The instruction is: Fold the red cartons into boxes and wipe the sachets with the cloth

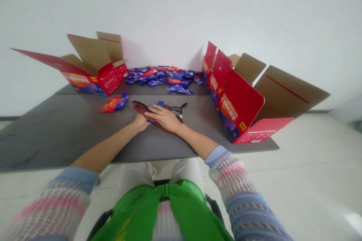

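A pair of sunglasses (138,107) with brown tinted lenses and thin dark temples is between my hands, low over the grey table. My left hand (140,122) holds it from the left and below; most of those fingers are hidden behind a lens. Across the top lies my right hand (166,119), its fingers stretched out and flat. Blue ends of what looks like a small packet (160,103) peek out above and below the right hand; its middle is covered. Left of the hands, a red and blue packet (114,103) rests on the table.
A long pile of blue and red packets (166,75) lies along the wall at the table's back. An open red carton (97,79) stands at the left. Several open red cartons (232,101) line the right side, flaps raised. The table (166,147) ends just before my lap.
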Demonstrator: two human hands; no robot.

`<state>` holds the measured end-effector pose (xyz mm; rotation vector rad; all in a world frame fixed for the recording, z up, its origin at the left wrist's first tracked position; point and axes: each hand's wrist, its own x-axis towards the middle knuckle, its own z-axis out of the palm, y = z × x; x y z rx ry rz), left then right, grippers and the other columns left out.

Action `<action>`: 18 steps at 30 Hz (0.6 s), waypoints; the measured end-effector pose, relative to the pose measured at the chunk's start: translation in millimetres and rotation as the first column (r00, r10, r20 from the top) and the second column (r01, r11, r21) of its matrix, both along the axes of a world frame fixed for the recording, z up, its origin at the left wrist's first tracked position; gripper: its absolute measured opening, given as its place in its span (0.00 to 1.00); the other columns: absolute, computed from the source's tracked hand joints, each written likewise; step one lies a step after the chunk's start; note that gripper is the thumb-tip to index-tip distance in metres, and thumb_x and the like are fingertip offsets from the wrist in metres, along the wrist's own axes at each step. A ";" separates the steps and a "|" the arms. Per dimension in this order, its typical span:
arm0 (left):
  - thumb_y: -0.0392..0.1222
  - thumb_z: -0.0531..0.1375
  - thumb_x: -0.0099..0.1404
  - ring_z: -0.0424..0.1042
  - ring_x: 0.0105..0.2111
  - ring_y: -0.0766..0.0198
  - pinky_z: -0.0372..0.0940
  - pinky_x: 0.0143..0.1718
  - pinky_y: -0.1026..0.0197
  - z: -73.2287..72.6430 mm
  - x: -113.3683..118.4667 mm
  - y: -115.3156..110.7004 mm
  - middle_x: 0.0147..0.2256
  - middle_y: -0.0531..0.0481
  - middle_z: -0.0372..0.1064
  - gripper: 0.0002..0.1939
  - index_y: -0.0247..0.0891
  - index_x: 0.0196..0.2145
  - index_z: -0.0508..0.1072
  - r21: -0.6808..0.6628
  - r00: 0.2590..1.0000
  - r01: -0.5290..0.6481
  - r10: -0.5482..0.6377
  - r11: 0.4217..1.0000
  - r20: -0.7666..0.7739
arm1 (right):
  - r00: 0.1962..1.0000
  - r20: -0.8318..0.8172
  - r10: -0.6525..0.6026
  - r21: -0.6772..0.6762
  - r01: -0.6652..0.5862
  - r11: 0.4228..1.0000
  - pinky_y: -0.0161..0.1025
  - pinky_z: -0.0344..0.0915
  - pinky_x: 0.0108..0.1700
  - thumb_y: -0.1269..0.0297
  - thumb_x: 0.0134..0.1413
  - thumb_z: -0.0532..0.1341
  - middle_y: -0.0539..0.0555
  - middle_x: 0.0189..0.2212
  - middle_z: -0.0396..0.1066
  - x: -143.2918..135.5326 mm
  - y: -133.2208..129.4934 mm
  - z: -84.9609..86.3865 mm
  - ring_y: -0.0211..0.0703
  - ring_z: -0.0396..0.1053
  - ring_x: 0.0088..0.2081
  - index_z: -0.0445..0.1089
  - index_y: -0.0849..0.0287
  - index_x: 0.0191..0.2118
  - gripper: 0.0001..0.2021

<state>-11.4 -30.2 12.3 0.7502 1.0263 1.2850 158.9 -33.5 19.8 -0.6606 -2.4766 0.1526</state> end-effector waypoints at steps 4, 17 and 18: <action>0.30 0.55 0.65 0.78 0.34 0.57 0.74 0.37 0.54 2.9 6.5 -8.3 0.35 0.40 0.78 0.16 0.27 0.49 0.74 -0.056 0.998 0.046 -0.048 0.997 -0.043 | 0.996 0.035 -0.076 -0.020 0.077 0.997 0.47 0.54 0.67 0.65 0.70 0.50 0.52 0.66 0.61 1.6 6.0 -0.7 0.45 0.52 0.69 0.61 0.50 0.66 0.22; 0.26 0.49 0.64 0.79 0.37 0.50 0.76 0.37 0.49 6.4 -19.5 7.4 0.40 0.32 0.76 0.22 0.24 0.55 0.70 -0.289 0.991 0.128 -0.132 0.949 0.005 | 0.993 0.061 -0.102 -0.072 0.106 0.992 0.40 0.60 0.59 0.64 0.71 0.49 0.52 0.61 0.67 22.8 15.4 6.7 0.42 0.65 0.60 0.50 0.50 0.71 0.26; 0.28 0.49 0.66 0.79 0.37 0.51 0.76 0.37 0.49 4.8 -19.3 8.6 0.40 0.33 0.76 0.21 0.25 0.53 0.71 -0.229 0.985 0.159 -0.171 0.960 -0.035 | 0.997 0.051 -0.056 -0.066 0.060 0.996 0.39 0.59 0.60 0.64 0.72 0.47 0.51 0.62 0.67 19.1 9.3 8.0 0.40 0.64 0.60 0.50 0.49 0.71 0.25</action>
